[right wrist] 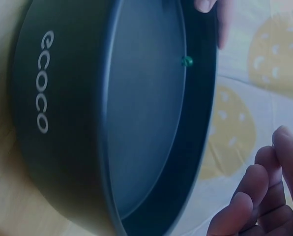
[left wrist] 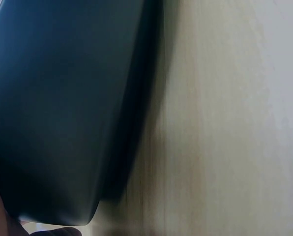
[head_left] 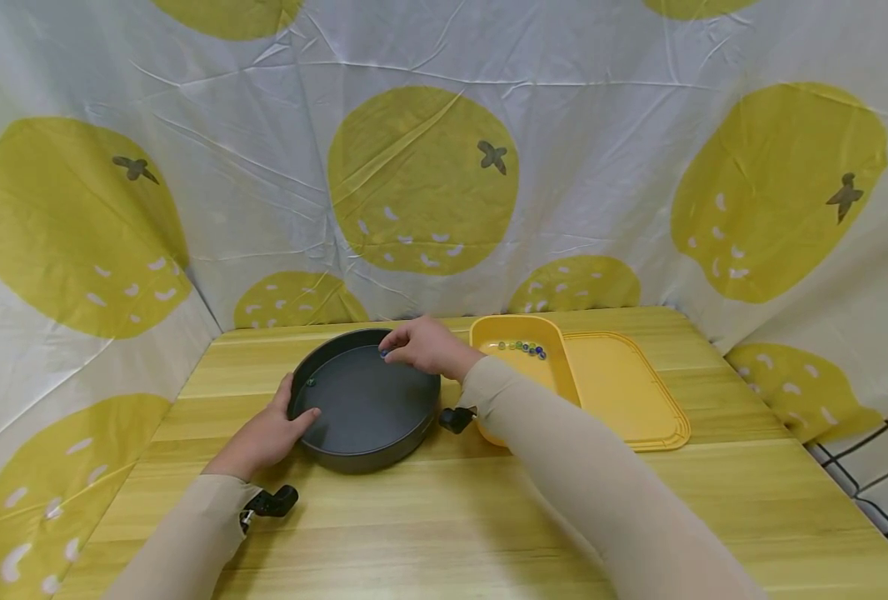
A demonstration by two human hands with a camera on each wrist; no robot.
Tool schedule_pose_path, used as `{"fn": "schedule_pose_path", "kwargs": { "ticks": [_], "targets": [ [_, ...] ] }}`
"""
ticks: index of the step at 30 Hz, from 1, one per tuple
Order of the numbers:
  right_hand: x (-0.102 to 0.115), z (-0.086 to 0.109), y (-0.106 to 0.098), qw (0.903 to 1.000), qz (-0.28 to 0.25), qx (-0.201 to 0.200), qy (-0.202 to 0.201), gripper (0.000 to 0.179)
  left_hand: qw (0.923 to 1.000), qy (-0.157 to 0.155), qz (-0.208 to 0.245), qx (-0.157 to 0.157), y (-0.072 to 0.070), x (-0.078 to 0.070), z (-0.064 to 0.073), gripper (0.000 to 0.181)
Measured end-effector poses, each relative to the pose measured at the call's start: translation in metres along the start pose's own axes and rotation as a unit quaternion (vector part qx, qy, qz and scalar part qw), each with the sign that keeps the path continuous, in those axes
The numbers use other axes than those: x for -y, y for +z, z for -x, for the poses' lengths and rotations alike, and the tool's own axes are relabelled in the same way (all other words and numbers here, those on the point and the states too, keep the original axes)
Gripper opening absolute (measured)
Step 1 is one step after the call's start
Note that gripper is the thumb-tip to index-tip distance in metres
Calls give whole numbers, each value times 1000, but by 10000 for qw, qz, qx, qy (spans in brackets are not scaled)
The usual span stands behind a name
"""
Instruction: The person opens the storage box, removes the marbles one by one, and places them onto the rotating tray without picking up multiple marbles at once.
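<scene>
A round dark grey pan (head_left: pixel 369 400) sits on the table, with "ecoco" printed on its outer wall in the right wrist view. My left hand (head_left: pixel 267 433) grips its left side, thumb over the rim and fingers along the outer wall. Over the pan's far right part, my right hand (head_left: pixel 427 346) pinches a small blue marble (head_left: pixel 383 354) between thumb and fingertips; in the right wrist view the fingers hide it. One green marble (right wrist: pixel 187 61) lies inside the pan against the wall, near the left hand.
Right of the pan stands a yellow container (head_left: pixel 567 375) with several blue and yellow-green marbles (head_left: pixel 522 347) inside. A flat yellow lid (head_left: pixel 624 392) lies beside it. White cloth with yellow fruit prints (head_left: pixel 421 183) hangs behind the wooden table (head_left: pixel 414 533). Black wire mesh (head_left: pixel 882 483) shows at far right.
</scene>
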State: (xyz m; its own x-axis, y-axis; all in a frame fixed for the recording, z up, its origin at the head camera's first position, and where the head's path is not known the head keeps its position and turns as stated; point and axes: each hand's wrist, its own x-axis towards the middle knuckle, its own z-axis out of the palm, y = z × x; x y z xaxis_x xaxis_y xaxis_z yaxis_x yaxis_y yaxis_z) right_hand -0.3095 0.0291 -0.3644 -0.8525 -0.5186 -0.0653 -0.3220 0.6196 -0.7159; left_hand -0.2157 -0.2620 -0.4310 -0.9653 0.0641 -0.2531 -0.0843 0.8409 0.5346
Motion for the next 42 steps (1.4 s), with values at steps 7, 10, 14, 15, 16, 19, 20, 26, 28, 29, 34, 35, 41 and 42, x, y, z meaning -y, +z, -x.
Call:
{"fn": "schedule_pose_path", "kwargs": {
  "ticks": [7,10,14,15,16,19,20,26,28,29,34,35,41,42],
  "targets": [
    [3,-1,4,9999,-79,78,-106,26,10000,-36,-2,18,0,0,0,100],
    [4,-1,6,9998,-101,140,-118,26,10000,-46,-6,18,1,0,0,100],
    [5,0,7,9996,-153,199,-88,27,10000,-47,-2,22,1,0,0,99],
    [5,0,7,9996,-167,199,-75,27,10000,-46,1,22,1,0,0,99],
    [5,0,7,9996,-169,194,-70,27,10000,-45,-1,23,1,-1,0,99],
    [5,1,7,9997,-176,170,-47,27,10000,-29,-6,14,1,0,0,99],
    [5,1,7,9997,-175,159,-31,27,10000,-18,-12,10,1,-1,0,99],
    [3,5,1,9994,-304,88,114,30,10000,14,-56,-9,0,0,0,99],
    [1,8,-3,9991,-391,59,156,32,10000,15,-85,-8,0,1,-1,99],
    [0,9,-6,9989,-445,43,174,33,9999,22,-101,-8,0,1,-1,100],
    [-7,19,-24,9980,-529,-211,278,37,9999,45,-145,-7,0,1,-1,100],
    [-9,21,-28,9978,-503,-293,313,37,9999,39,-140,-8,0,1,-1,100],
    [-25,31,-51,9953,-457,-643,567,41,9999,-20,-101,28,-1,1,-1,101],
    [-28,32,-54,9949,-445,-674,610,41,9999,-22,-103,35,-1,0,-1,101]
  ]
}}
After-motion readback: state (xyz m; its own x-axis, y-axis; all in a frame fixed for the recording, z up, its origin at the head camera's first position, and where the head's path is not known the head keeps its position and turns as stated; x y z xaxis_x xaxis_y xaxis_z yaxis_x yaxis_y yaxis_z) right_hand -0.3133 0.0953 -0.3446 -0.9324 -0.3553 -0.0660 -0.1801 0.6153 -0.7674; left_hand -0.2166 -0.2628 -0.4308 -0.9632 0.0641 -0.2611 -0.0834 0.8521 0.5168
